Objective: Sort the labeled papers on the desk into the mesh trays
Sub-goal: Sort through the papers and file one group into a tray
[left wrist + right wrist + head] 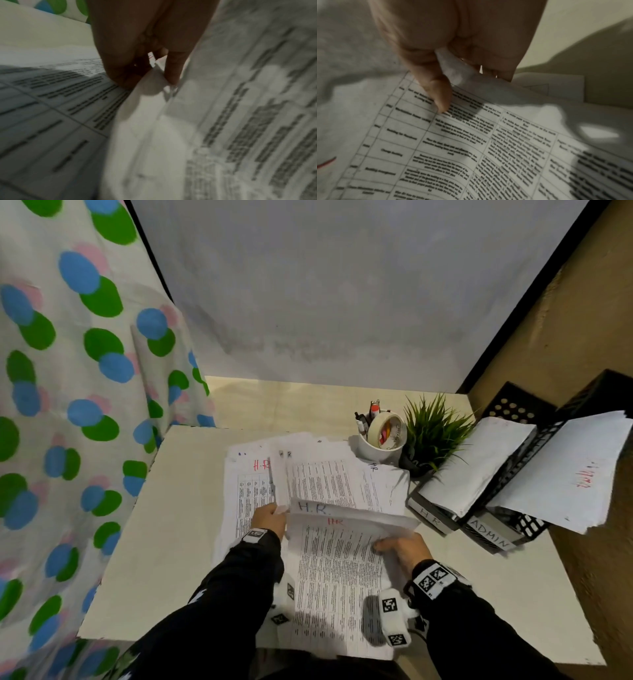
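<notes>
- The desk [164, 542] is spread with loose papers [246, 494], most marked H.R.; I could drag neighbours off with the one I lift.
- The trays [513, 474] stand at the right, sheets overhanging; a careless drop may topple them.
- My left hand [269, 520] pinches a sheet's edge.
- My right hand [406, 549] pinches the folded sheet [342, 515]; it may crease.
</notes>
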